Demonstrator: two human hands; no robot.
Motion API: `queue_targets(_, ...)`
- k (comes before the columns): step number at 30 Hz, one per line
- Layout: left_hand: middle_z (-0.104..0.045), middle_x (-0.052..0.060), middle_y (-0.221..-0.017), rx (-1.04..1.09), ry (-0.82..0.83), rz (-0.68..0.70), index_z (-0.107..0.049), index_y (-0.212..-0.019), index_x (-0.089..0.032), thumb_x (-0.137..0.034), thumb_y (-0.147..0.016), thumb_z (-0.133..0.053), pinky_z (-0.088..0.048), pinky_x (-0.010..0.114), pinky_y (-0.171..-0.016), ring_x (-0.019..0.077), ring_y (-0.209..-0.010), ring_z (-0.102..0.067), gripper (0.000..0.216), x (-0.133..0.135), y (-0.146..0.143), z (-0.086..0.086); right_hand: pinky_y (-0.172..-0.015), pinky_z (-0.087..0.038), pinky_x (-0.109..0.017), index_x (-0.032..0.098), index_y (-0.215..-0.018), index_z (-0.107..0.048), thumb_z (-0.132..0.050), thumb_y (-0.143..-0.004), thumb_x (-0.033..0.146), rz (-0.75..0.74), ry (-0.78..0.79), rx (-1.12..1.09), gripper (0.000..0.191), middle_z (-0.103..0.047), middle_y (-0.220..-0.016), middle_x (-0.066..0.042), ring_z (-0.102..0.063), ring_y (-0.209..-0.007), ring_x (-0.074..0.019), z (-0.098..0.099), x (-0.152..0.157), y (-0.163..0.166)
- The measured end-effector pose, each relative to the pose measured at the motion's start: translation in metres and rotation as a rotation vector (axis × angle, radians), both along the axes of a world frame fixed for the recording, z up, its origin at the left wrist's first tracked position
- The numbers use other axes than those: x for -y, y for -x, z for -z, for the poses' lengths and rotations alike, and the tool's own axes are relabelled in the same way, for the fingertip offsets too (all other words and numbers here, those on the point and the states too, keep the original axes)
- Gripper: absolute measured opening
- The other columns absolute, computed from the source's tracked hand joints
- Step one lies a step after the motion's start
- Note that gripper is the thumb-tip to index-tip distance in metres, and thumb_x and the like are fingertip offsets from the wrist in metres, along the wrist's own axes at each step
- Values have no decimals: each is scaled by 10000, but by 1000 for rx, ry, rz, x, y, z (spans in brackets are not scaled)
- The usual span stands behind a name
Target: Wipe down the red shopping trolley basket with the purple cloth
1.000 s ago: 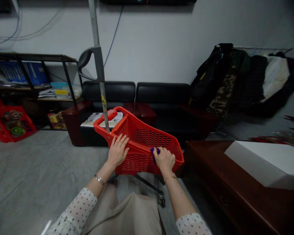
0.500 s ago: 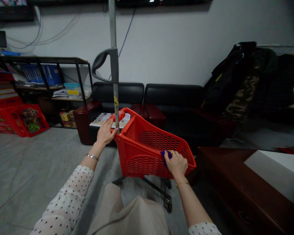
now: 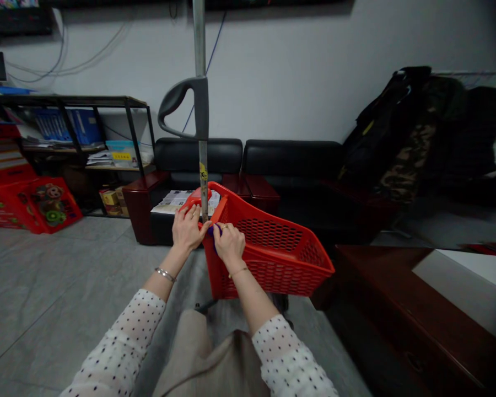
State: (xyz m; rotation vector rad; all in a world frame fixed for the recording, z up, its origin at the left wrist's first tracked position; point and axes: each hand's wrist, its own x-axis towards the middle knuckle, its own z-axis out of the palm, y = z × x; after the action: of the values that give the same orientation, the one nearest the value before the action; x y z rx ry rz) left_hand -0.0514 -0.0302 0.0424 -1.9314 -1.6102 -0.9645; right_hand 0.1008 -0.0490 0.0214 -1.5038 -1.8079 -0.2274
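Observation:
In front of me stands a red plastic shopping cart (image 3: pixel 273 270) with perforated sides. A grey metal pole (image 3: pixel 199 44) with a dark grey loop handle (image 3: pixel 204 107) rises at its handle end. My left hand (image 3: pixel 187 227) is closed over the cart's red handle bar, the thumb beside the foot of the pole. Close to that thumb, my right hand (image 3: pixel 230 242) grips a bunched purple cloth (image 3: pixel 215 231) against the cart's upper rim. Most of the cloth is hidden under the fingers.
Behind the cart are black sofas (image 3: pixel 293 160) with dark red armrests, one with newspaper (image 3: pixel 171 202) on its seat. A dark wooden table (image 3: pixel 380 292) stands at right, near hanging coats (image 3: pixel 397 116). Shelves (image 3: pixel 86 102) and red boxes (image 3: pixel 53 204) stand at left.
My right hand has slid the purple cloth leftward along the rim, from the cart's front part to near the pole. The pole appears slightly farther right, and my left hand stays on the handle.

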Motion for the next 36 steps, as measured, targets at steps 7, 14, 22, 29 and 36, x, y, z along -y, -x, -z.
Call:
queue_targets(7, -605, 161, -1370, 20, -41, -57, -573, -1367, -95, -558, -911, -468, -297, 526, -1155, 360, -1314, -481, 658, 6, -12, 3, -702, -282, -286, 205, -1007, -743, -454, -985, 395, 225, 85, 130, 346, -714, -925, -69, -600, -820, -161, 53, 5, -133)
queue_targets(14, -616, 167, -1354, 47, -47, -63, -577, -1360, -78, -543, -907, -479, -283, 552, -1156, 377, -1299, -489, 656, 7, -22, 4, -657, -297, -280, 193, -927, -741, -419, -987, 419, 233, 119, 81, 398, -720, -909, -73, -620, -741, -153, 23, -5, -67)
queue_targets(22, -619, 181, -1344, 72, -40, -61, -576, -1357, -73, -543, -882, -508, -305, 548, -1147, 381, -1305, -487, 672, 6, -18, 1, -696, -350, -265, 206, -987, -751, -429, -984, 432, 147, 123, 120, 393, -723, -933, -69, -642, -793, -149, 31, 2, -105)
queue_targets(29, -615, 180, -1350, 95, -43, -59, -579, -1352, -71, -519, -893, -494, -235, 558, -1180, 370, -1294, -494, 647, 11, -29, 2, -656, -335, -297, 167, -919, -758, -426, -971, 402, 440, 241, 47, 411, -723, -943, -109, -643, -751, -176, 40, 1, -134)
queue_targets(36, -658, 170, -1289, 92, -54, -63, -611, -1323, -103, -506, -884, -499, -285, 555, -1151, 364, -1254, -535, 606, 10, -27, -1, -720, -312, -281, 203, -943, -731, -369, -1007, 448, 135, 33, 79, 442, -711, -909, -79, -611, -804, -153, 15, -5, -36)
